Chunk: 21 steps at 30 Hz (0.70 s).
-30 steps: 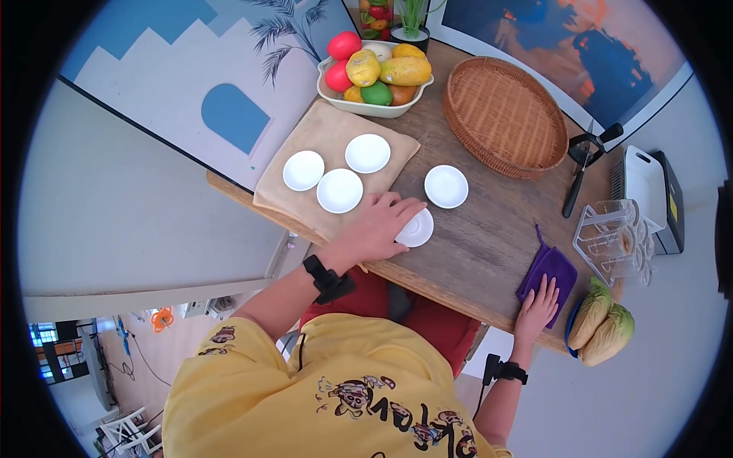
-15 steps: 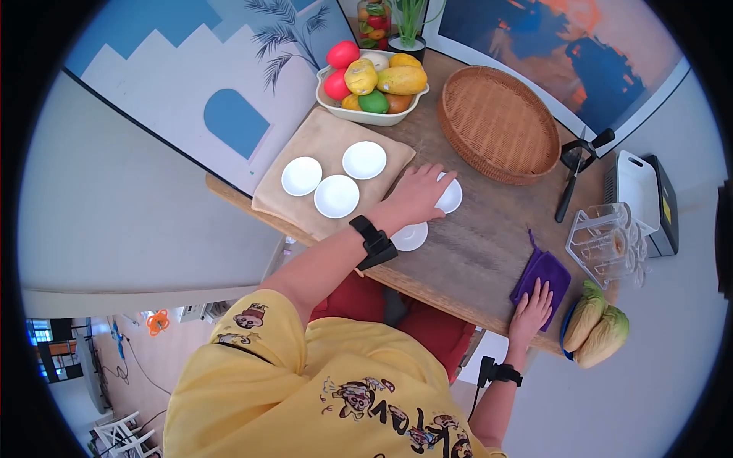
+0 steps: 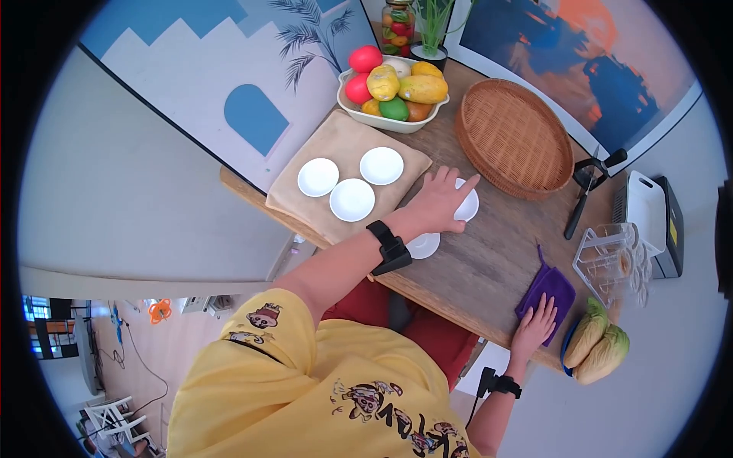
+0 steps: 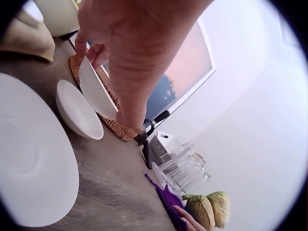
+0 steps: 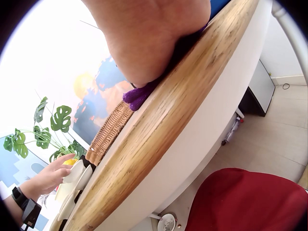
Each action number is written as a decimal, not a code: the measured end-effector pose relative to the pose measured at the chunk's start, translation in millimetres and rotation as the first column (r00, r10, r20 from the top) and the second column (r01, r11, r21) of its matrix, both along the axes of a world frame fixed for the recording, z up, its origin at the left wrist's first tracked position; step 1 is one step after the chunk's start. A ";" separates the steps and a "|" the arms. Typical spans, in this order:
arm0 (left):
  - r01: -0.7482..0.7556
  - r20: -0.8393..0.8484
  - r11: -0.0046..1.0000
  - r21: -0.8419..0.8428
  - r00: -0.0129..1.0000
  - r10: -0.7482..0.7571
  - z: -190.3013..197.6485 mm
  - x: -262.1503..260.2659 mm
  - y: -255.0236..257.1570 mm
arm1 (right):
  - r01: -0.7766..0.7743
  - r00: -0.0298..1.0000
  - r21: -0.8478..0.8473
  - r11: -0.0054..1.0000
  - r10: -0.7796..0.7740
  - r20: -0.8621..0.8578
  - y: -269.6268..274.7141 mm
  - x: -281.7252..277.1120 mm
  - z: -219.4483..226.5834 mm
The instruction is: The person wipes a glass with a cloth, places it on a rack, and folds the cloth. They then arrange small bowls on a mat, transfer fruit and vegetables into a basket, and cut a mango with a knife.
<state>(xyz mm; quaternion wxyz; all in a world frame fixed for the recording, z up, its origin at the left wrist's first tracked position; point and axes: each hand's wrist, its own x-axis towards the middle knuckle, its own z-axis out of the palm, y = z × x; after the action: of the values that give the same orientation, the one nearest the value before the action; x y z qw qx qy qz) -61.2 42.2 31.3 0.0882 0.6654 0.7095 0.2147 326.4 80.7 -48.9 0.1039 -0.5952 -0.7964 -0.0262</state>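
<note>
My left hand (image 3: 437,206) pinches a small white bowl (image 4: 96,90) between thumb and fingers. The bowl is tilted on edge, close above a second white bowl (image 4: 77,113) lying on the wooden table (image 3: 489,263). Nearer to me, partly hidden by my wrist, lies a white dish (image 3: 424,246) with a faint ring in its middle. Three more white bowls sit on a beige cushion (image 3: 304,200) to the left, one of them the nearest bowl (image 3: 352,200). My right hand (image 3: 536,328) rests with fingers extended on a folded purple cloth (image 3: 556,286) with a cord.
Beyond the cushion stands a cream bowl (image 3: 393,124) of fruit. A round wicker tray (image 3: 515,137) lies at the back, with a black-handled tool (image 3: 579,214) beside it. Glasses (image 3: 622,259) on a rack and cabbages (image 3: 599,347) stand at the right edge.
My left hand has moved away from me and to the right, from the nearer white dish to above the farther bowl. The right hand stays on the purple cloth.
</note>
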 end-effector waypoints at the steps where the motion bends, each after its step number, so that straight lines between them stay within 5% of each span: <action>1: -0.008 -0.003 1.000 -0.001 1.000 0.008 5.1 -3.2 -4.1 | -0.008 1.000 -0.001 1.000 0.008 -0.003 0.3 -0.3 -0.8; 6: -0.141 -0.036 0.977 0.157 0.988 0.148 30.5 -53.4 -46.6 | -0.012 1.000 0.013 1.000 0.012 0.019 2.1 3.7 -4.2; 13: -0.496 -0.110 0.868 -0.012 0.864 0.492 19.9 -170.0 -103.4 | -0.015 0.999 0.031 0.999 0.013 0.040 2.9 4.5 -6.0; 21: -0.493 -0.140 0.869 -0.034 0.864 0.484 -8.0 -194.1 -85.0 | -0.012 0.999 -0.010 1.000 0.013 0.029 2.4 3.1 -0.9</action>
<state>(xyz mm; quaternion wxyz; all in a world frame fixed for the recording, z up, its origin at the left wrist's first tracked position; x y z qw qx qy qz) -255.3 -42.8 23.3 0.0083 0.4728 0.8660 0.1627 329.4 83.1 -49.8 0.0893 -0.5904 -0.8016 -0.0304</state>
